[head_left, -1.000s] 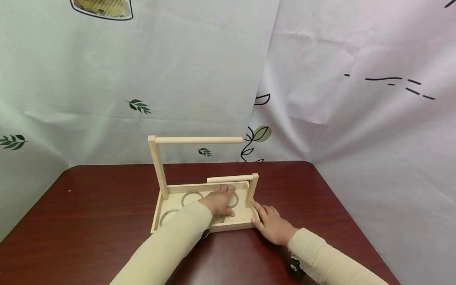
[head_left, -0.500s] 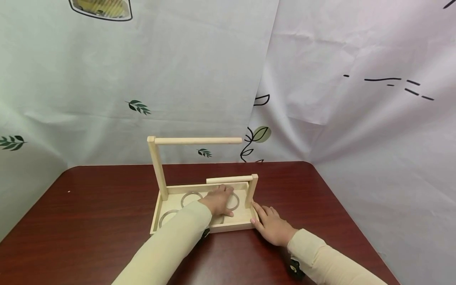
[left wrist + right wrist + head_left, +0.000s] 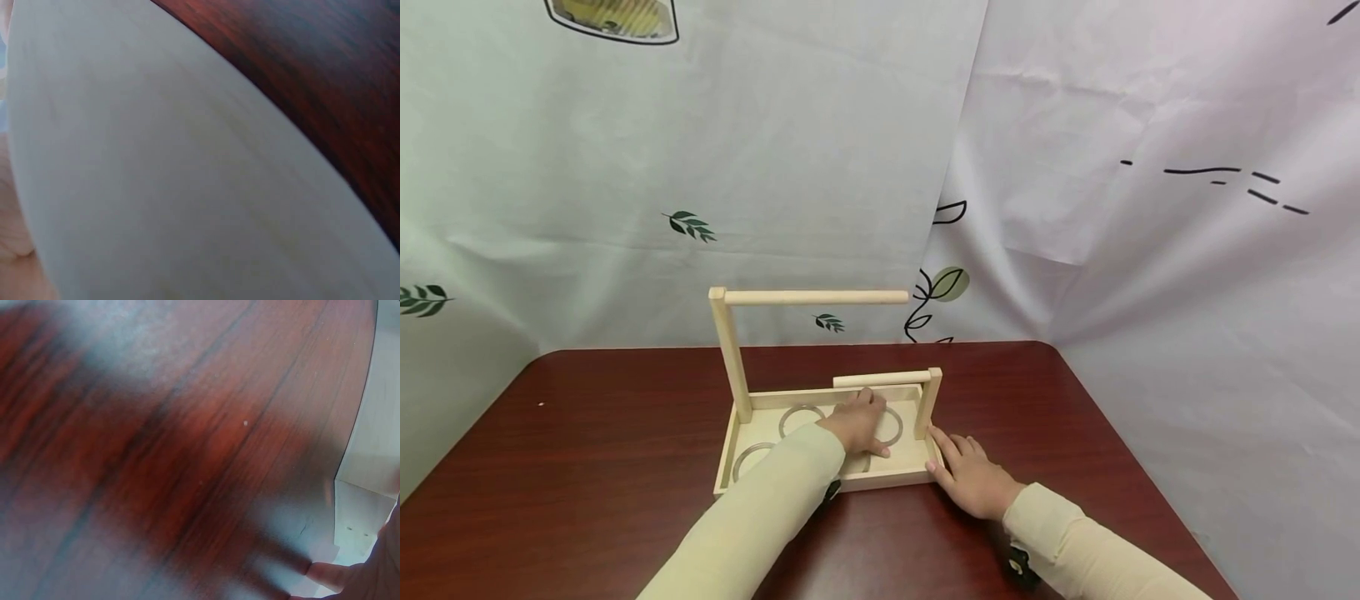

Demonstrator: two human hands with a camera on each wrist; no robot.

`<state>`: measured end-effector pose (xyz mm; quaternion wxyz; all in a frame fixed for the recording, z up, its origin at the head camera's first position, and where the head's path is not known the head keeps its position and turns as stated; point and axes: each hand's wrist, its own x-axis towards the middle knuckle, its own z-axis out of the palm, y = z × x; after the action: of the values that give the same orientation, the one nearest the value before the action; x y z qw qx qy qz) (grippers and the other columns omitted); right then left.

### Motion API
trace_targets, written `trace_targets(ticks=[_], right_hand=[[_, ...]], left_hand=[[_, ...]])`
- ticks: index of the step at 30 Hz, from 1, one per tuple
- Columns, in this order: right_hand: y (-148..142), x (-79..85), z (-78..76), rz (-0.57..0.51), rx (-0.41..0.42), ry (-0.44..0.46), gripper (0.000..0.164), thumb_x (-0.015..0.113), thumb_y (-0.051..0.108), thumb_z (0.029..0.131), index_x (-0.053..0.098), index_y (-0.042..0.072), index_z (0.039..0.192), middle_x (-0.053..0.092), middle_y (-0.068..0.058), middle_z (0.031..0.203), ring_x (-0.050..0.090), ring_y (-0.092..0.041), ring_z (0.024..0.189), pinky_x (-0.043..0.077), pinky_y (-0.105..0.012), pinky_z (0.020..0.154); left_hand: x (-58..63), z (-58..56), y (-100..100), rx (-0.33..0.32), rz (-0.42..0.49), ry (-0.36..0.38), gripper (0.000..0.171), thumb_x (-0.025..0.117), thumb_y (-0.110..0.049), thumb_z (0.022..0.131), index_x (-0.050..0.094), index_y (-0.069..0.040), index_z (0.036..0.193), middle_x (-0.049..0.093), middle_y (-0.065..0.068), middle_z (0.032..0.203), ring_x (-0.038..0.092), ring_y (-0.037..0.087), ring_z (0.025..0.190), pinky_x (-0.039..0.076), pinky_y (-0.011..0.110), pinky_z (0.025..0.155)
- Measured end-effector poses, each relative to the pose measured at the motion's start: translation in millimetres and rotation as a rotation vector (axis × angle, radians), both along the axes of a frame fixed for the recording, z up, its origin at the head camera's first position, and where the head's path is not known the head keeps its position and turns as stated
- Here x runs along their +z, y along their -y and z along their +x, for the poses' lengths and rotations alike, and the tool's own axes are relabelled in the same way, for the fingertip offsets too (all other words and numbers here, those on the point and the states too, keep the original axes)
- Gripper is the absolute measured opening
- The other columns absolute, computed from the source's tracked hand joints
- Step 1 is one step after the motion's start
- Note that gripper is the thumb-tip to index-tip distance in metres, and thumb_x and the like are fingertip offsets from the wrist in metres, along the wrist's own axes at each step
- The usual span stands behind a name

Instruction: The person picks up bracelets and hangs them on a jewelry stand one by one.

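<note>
A pale wooden tray (image 3: 883, 480) with low walls sits on the table, with several greyish rings (image 3: 892, 427) on its floor. My left hand (image 3: 859, 423) reaches over the front wall into the tray, palm down above the rings. Its fingers point to the back wall and the thumb spreads to the right; its underside is hidden. My right hand (image 3: 973, 477) rests against the tray's right end, fingers near the short post (image 3: 929, 405) and thumb at the front corner. In the right wrist view, its fingers (image 3: 331, 574) extend beside the tray's wall (image 3: 369, 431).
A tall post (image 3: 730, 354) at the tray's left end carries a long rod (image 3: 820, 297) reaching right. From the short post a shorter rod (image 3: 880, 379) juts left. The dark red table (image 3: 587, 467) surrounds the tray, with a printed white cloth (image 3: 820, 167) behind.
Both hands and the tray keep nearly the same places. The left fingers have drawn slightly left and inward, and the whole view has shifted a little.
</note>
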<state>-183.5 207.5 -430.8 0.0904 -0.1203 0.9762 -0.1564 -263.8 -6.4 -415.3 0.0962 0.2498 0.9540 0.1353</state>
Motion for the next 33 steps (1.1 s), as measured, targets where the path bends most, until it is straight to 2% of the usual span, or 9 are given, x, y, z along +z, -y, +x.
trace_targets(ticks=[7, 14, 20, 23, 27, 33], right_hand=[[0, -0.7, -0.1, 0.001, 0.003, -0.004, 0.061, 0.040, 0.048, 0.101, 0.027, 0.020, 0.153, 0.041, -0.021, 0.141, 0.034, -0.042, 0.134, 0.043, -0.063, 0.088], [0, -1.0, -0.3, 0.000, 0.002, -0.004, 0.060, 0.041, 0.048, 0.101, 0.027, 0.020, 0.153, 0.041, -0.021, 0.141, 0.035, -0.041, 0.134, 0.043, -0.064, 0.088], [0, -2.4, 0.1, 0.001, 0.002, -0.006, 0.060, 0.041, 0.048, 0.101, 0.027, 0.021, 0.153, 0.041, -0.020, 0.141, 0.035, -0.041, 0.134, 0.042, -0.064, 0.087], [0, -2.4, 0.2, -0.002, 0.007, -0.002, 0.061, 0.041, 0.048, 0.101, 0.027, 0.021, 0.153, 0.041, -0.020, 0.141, 0.035, -0.041, 0.134, 0.042, -0.065, 0.087], [-1, -3.6, -0.7, 0.000, 0.007, 0.002, 0.062, 0.039, 0.050, 0.101, 0.026, 0.021, 0.154, 0.039, -0.020, 0.143, 0.033, -0.042, 0.135, 0.040, -0.066, 0.088], [-2, -4.2, -1.7, 0.013, 0.003, 0.012, 0.062, 0.038, 0.051, 0.101, 0.024, 0.021, 0.154, 0.038, -0.020, 0.144, 0.031, -0.041, 0.136, 0.040, -0.066, 0.089]], left_hand=[[-1.3, -2.2, -2, 0.011, -0.008, 0.005, 0.082, 0.083, -0.040, 0.072, 0.050, 0.000, 0.136, 0.046, 0.015, 0.123, 0.045, 0.030, 0.114, 0.042, 0.047, 0.095], [-1.9, -3.6, -2, 0.011, 0.009, 0.010, 0.074, 0.085, -0.039, 0.071, 0.056, 0.000, 0.126, 0.047, 0.013, 0.114, 0.047, 0.028, 0.107, 0.043, 0.045, 0.090], [-6.6, -5.4, -1, -0.004, 0.020, -0.003, 0.074, 0.085, -0.038, 0.071, 0.054, 0.001, 0.126, 0.046, 0.013, 0.113, 0.047, 0.028, 0.106, 0.043, 0.044, 0.090], [-5.7, -4.6, 0, -0.010, 0.043, 0.000, 0.078, 0.085, -0.037, 0.072, 0.052, 0.003, 0.129, 0.046, 0.016, 0.117, 0.047, 0.030, 0.110, 0.041, 0.044, 0.095], [0.0, -2.9, 3, 0.010, 0.102, 0.033, 0.084, 0.085, -0.035, 0.072, 0.047, 0.001, 0.137, 0.045, 0.020, 0.131, 0.043, 0.034, 0.123, 0.036, 0.044, 0.104], [5.5, -3.4, 9, 0.043, 0.177, 0.087, 0.083, 0.081, -0.032, 0.077, 0.041, -0.004, 0.143, 0.051, 0.019, 0.135, 0.044, 0.036, 0.128, 0.038, 0.045, 0.104]])
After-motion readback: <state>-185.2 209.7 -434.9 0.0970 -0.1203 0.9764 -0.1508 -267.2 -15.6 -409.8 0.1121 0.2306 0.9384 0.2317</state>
